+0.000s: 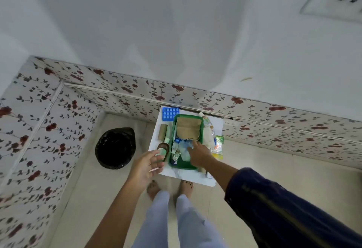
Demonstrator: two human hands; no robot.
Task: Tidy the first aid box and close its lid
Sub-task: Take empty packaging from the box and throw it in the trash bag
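A green first aid box (175, 128) stands open on a small white table (188, 176). Inside lie a brown paper packet (189, 128), a crumpled tube (175, 152) and pale blue packets (184, 146). My right hand (199, 154) reaches into the box, fingers spread over the blue packets; whether it grips anything I cannot tell. My left hand (147, 166) hovers palm-up at the table's left edge, fingers apart, touching a small green-capped container (161, 152) beside a brown bottle (162, 146). No lid is seen.
Around the box lie a blue blister pack (169, 113), a brown roll (162, 132), a white bottle (205, 121), a clear bag (208, 137) and a green-and-orange packet (219, 143). A black-lined bin (115, 147) stands on the floor to the left. Flower-patterned walls enclose the corner.
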